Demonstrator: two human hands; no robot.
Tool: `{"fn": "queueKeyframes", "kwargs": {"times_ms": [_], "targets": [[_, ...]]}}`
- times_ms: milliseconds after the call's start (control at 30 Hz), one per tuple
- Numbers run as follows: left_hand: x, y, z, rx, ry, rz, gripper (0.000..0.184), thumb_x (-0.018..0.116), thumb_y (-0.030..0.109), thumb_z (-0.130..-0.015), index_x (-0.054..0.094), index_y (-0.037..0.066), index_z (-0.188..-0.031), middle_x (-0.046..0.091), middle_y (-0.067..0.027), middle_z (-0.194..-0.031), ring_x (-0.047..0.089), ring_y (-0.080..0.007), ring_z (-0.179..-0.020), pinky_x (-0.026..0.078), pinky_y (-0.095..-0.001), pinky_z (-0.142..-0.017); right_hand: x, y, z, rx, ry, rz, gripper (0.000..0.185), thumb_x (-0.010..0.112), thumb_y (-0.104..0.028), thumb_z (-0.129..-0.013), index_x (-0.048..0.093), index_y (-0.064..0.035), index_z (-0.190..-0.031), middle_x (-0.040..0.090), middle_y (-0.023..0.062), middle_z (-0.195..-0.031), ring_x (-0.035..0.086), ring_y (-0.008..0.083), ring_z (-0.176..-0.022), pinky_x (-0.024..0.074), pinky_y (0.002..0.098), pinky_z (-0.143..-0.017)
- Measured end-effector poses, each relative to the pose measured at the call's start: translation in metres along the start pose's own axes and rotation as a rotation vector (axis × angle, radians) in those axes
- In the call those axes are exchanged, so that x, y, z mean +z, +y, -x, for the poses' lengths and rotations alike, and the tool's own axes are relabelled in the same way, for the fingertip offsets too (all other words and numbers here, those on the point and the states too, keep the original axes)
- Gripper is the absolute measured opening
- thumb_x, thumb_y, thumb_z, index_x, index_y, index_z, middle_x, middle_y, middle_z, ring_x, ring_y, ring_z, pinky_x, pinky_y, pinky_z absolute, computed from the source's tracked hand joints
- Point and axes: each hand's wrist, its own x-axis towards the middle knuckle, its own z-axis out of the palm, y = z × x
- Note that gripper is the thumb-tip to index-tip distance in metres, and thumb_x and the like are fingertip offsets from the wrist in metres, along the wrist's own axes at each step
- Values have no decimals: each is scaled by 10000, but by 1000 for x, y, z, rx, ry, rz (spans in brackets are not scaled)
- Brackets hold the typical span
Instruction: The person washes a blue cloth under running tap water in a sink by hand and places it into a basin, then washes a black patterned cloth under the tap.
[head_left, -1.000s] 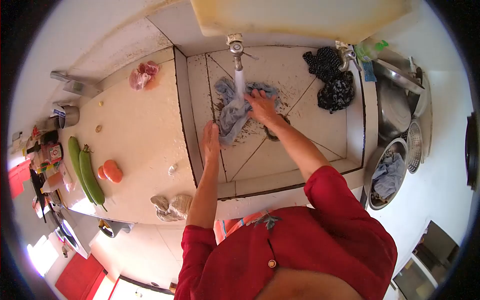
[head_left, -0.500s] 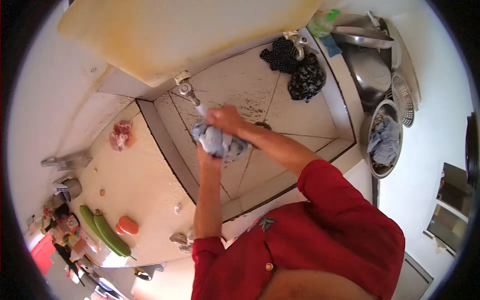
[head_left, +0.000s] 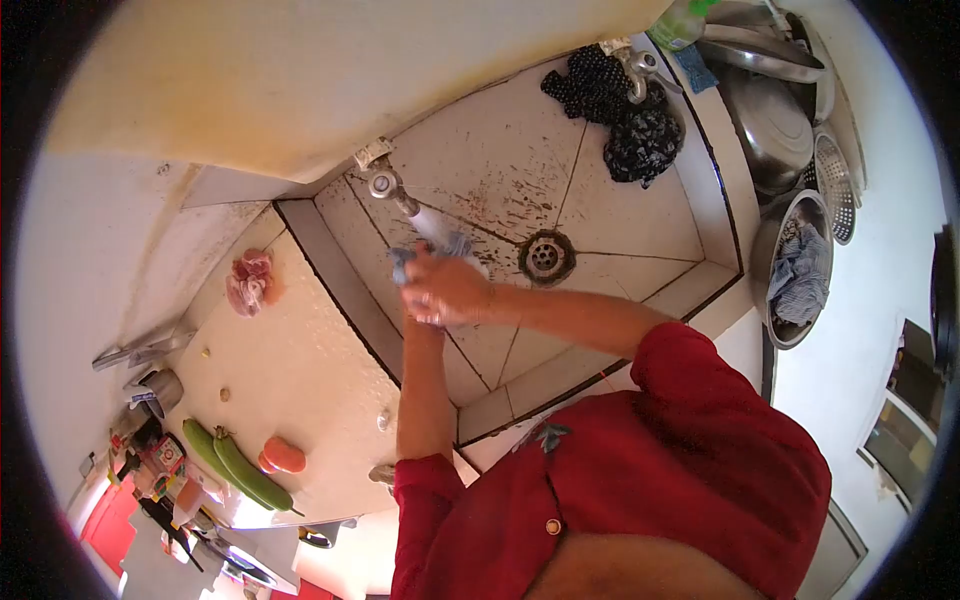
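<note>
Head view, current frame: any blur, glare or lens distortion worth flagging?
Head view: blur softens the right hand and blue-grey cloth; head view: glare whitens the counter near the green vegetables; head view: fisheye curvature, black corners.

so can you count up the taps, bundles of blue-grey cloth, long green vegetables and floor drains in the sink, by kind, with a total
Taps: 2
Bundles of blue-grey cloth: 2 (one held by the running water, one in the steel bowl)
Long green vegetables: 2
Drains: 1
Total: 7
</note>
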Motion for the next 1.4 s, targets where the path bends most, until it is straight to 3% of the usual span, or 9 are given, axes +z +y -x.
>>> {"fn": "queueKeyframes", "kwargs": {"times_ms": [200,333,467,567,667,833,1033,1133,1400], "targets": [[57,32,17,-84,338,157,385,463,316,-977,518,62,-1262,581,-58,-1151,577,-214,-1008,471,-344,-874,-12,61,-31,459,8,-106,310,677,-337,-810,654,-93,-1001,646,131,-902,622,259,-923,467,413,-796],[39,40,16,407,105,-856,560,468,484,-946,476,58,-1309,554,-73,-1193,547,-231,-1075,429,-327,-921,-23,93,-19,647,378,-571,356,676,-390,-801,672,-74,-965,659,137,-924,623,258,-912,476,413,-772],[58,53,25,-59,363,-174,676,494,597,-891,465,68,-1311,516,-89,-1277,490,-267,-1171,381,-395,-996,1,111,-13,541,144,-575,393,684,-415,-755,679,-60,-925,621,131,-850,609,294,-840,480,440,-727],[-9,30,-14,-236,-112,321,693,532,617,-864,492,75,-1295,535,-125,-1295,503,-287,-1199,394,-455,-1029,9,26,-5,235,106,-4,358,677,-371,-739,654,-46,-888,615,141,-952,615,327,-877,493,427,-738],[-65,-22,-48,194,-238,-327,590,509,561,-899,524,89,-1252,561,-120,-1239,540,-280,-1138,454,-423,-966,17,20,-13,76,56,10,302,654,-359,-739,623,-60,-776,626,140,-878,625,326,-830,497,444,-693],[61,40,22,9,360,100,520,580,358,-882,485,40,-1283,551,-101,-1210,527,-257,-1135,451,-408,-962,-13,96,-35,318,207,119,306,617,-368,-792,625,-73,-871,641,132,-895,629,324,-830,500,435,-704],[38,15,-9,465,263,-678,531,540,333,-940,446,-17,-1328,467,-171,-1322,431,-248,-1236,336,-376,-1036,-15,97,0,620,348,-371,339,606,-269,-834,612,-78,-1114,592,166,-1104,520,357,-1098,406,473,-939],[62,-23,-6,740,512,-1274,571,519,376,-947,436,-66,-1299,445,-256,-1279,436,-320,-1196,351,-426,-1010,33,77,27,290,613,103,414,639,-210,-811,570,-125,-1210,519,139,-1229,460,360,-1151,356,513,-961],[-6,-60,-71,1029,492,-1103,382,556,315,-909,520,-21,-1087,548,-225,-1070,552,-383,-926,440,-491,-819,45,127,14,196,417,388,411,682,-182,-684,583,-93,-1072,527,117,-1076,483,307,-1020,364,445,-888]]}}
